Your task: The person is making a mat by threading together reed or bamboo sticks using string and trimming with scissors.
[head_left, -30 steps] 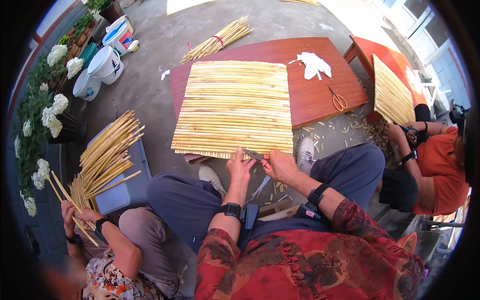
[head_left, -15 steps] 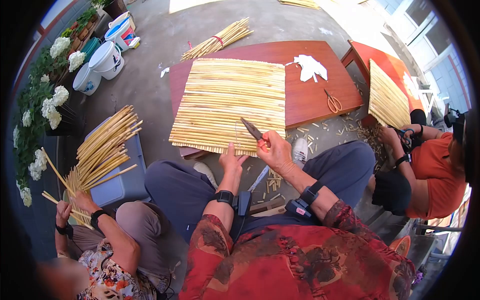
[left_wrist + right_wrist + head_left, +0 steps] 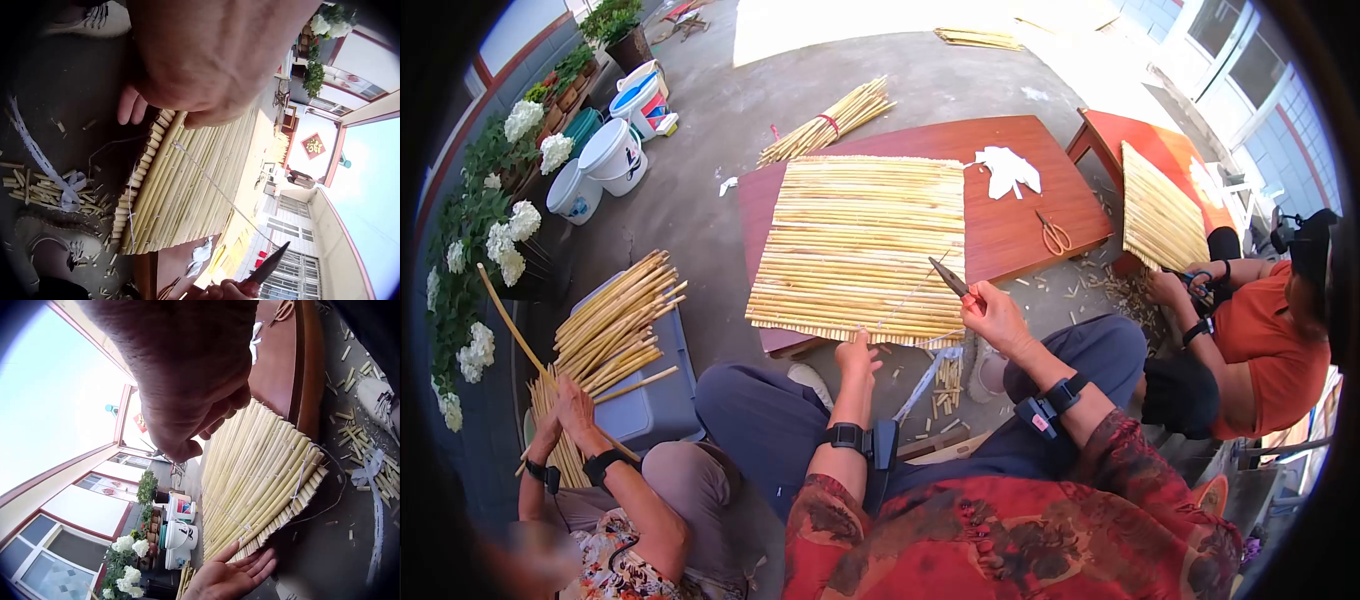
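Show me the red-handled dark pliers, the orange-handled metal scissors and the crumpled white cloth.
Red-handled pliers (image 3: 270,264): left wrist view, dark nose.
Orange-handled scissors (image 3: 1047,226): head view, near the pivot.
White cloth (image 3: 1006,173): head view, middle.

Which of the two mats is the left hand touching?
The middle mat, on the brown table: the left hand touches its near edge. The other mat is at the orange table, far right.

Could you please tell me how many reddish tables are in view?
2: the middle table, under the large stick mat, and the right-hand table, partly covered by another stick mat.
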Demonstrator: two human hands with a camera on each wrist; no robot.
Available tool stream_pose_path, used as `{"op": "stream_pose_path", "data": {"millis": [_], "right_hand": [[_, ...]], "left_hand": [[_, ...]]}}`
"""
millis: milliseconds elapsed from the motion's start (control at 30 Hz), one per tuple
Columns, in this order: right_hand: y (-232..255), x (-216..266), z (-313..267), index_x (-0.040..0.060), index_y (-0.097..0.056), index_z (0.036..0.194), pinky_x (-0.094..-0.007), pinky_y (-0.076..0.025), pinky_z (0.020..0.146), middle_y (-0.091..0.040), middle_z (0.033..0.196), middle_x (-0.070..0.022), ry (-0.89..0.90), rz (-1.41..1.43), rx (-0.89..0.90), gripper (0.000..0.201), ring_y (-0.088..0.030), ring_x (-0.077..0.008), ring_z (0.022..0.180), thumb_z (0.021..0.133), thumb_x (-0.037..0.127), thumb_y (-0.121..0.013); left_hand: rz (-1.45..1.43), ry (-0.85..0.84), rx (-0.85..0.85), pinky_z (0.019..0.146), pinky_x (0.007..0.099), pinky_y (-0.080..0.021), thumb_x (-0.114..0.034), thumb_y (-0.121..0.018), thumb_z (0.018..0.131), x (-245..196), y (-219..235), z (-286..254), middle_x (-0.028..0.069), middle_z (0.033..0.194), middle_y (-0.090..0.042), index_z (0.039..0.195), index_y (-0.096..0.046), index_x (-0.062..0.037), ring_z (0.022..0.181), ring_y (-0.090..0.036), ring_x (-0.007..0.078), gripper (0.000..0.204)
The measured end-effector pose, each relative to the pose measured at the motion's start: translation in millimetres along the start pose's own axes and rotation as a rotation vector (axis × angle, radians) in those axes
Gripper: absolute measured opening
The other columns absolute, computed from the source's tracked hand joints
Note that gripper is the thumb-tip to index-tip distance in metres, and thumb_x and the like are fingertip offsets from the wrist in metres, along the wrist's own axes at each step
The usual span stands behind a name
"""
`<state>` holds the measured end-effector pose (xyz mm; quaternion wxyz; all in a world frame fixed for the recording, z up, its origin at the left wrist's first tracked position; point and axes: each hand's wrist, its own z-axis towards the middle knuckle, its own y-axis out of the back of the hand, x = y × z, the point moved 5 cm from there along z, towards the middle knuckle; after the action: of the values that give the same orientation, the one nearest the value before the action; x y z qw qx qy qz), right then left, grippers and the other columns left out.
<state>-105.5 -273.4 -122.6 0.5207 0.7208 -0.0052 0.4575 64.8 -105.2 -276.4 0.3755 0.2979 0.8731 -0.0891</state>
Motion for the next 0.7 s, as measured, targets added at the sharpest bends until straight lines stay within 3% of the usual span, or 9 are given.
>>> {"op": "stream_pose_path", "data": {"millis": [33,100,133,200,267,333,367,500,700], "right_hand": [[4,2,0,0.0041,-0.051,0.082,-0.0376,-0.045,0.064,-0.058,0.075,-0.0157,-0.036,-0.055,0.045,0.026,-0.059,-0.0316,0.073,0.072,0.027,-0.058],[9,3,1,0.0043,-0.051,0.083,-0.0376,-0.045,0.065,-0.059,0.076,-0.0153,-0.021,-0.048,0.069,0.026,-0.059,-0.0317,0.073,0.072,0.027,-0.058],[10,7,4,0.0046,-0.052,0.083,-0.0376,-0.045,0.065,-0.059,0.076,-0.0148,0.006,-0.042,0.103,0.026,-0.059,-0.0318,0.073,0.071,0.026,-0.058],[13,17,5,0.0046,-0.053,0.085,-0.0372,-0.045,0.066,-0.060,0.078,-0.0146,0.008,-0.011,0.167,0.026,-0.059,-0.0313,0.075,0.071,0.026,-0.058],[10,16,6,0.0047,-0.053,0.086,-0.0368,-0.046,0.067,-0.060,0.079,-0.0143,0.016,0.016,0.242,0.026,-0.059,-0.0309,0.076,0.071,0.026,-0.058],[6,19,10,0.0041,-0.054,0.086,-0.0343,-0.046,0.069,-0.061,0.080,-0.0138,0.171,-0.056,0.276,0.026,-0.060,-0.0291,0.078,0.070,0.024,-0.058],[8,18,15,0.0041,-0.054,0.086,-0.0343,-0.046,0.069,-0.061,0.080,-0.0138,0.173,-0.047,0.284,0.026,-0.060,-0.0291,0.078,0.070,0.024,-0.058],[23,-27,41,0.0023,-0.053,0.087,-0.0336,-0.044,0.069,-0.058,0.076,-0.0116,0.021,-0.112,0.473,0.032,-0.058,-0.0252,0.075,0.067,0.025,-0.062],[43,-106,89,-0.0004,-0.058,0.092,-0.0346,-0.045,0.076,-0.061,0.089,-0.0177,-0.219,-0.174,0.162,0.043,-0.059,-0.0284,0.085,0.067,0.034,-0.064]], "left_hand": [[0.007,-0.005,0.008,0.068,0.0397,-0.052,-0.025,-0.054,0.086,-12,4,-13,0.0144,0.105,-0.055,0.113,-0.048,-0.0005,0.090,-0.060,0.0288,0.037],[0.480,0.054,0.286,0.064,0.0309,-0.050,-0.019,-0.056,0.083,-27,-1,-48,0.0156,0.103,-0.057,0.108,-0.052,0.0011,0.080,-0.062,0.0219,0.032],[0.489,0.053,0.287,0.064,0.0309,-0.050,-0.019,-0.056,0.083,-23,-2,-45,0.0156,0.103,-0.057,0.108,-0.052,0.0011,0.080,-0.062,0.0219,0.032],[0.412,-0.795,0.012,0.063,0.0280,-0.049,-0.015,-0.059,0.080,-47,-1,-50,0.0169,0.101,-0.059,0.113,-0.050,0.0002,0.076,-0.062,0.0192,0.037],[0.411,-0.852,-0.022,0.072,0.0323,-0.047,-0.010,-0.060,0.078,-70,-13,-68,0.0135,0.100,-0.059,0.110,-0.051,-0.0002,0.082,-0.061,0.0232,0.035],[0.413,-1.076,0.299,0.072,0.0327,-0.046,-0.012,-0.060,0.079,-76,-36,-76,0.0110,0.096,-0.061,0.115,-0.049,-0.0037,0.082,-0.060,0.0231,0.038],[0.344,-0.795,0.490,0.066,0.0301,-0.046,-0.015,-0.058,0.081,-62,-44,-70,0.0096,0.083,-0.061,0.109,-0.053,-0.0039,0.073,-0.060,0.0197,0.031],[0.462,-0.556,0.541,0.056,0.0217,-0.042,-0.015,-0.053,0.086,-38,-46,-73,0.0005,0.069,-0.055,0.093,-0.061,-0.0012,0.058,-0.051,0.0072,0.017],[0.185,-0.373,0.662,0.059,0.0212,-0.043,-0.012,-0.051,0.087,-26,-46,-76,-0.0008,0.071,-0.055,0.094,-0.060,-0.0013,0.061,-0.051,0.0066,0.016]]}}
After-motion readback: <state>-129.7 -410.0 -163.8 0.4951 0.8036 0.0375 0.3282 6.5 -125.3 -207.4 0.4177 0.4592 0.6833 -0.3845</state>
